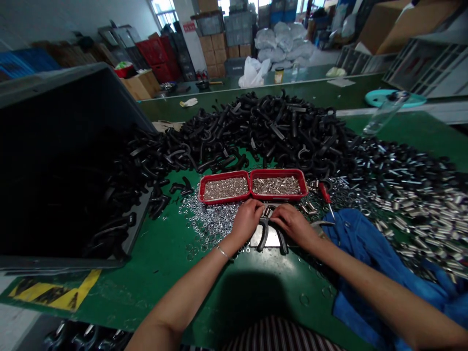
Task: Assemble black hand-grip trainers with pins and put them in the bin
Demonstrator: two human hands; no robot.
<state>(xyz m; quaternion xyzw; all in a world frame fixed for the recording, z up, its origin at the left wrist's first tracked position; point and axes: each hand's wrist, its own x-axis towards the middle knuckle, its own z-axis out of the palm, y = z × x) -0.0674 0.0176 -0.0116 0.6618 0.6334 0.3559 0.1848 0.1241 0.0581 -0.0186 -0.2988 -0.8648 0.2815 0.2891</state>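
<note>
Holding a steel-topped black forked handle (pixel 262 235) — left hand (pixel 246 219), right hand (pixel 292 224).

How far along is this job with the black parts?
Looks done: some black parts already lie in the dark crate. In hand: the left hand and right hand hold one black forked part over a metal plate. Left: a big heap of black parts, plus loose washers and silver sleeves.

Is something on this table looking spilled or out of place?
Yes. A few stray washers lie alone on the green mat, apart from the washer heap, so they look spilled.
</note>
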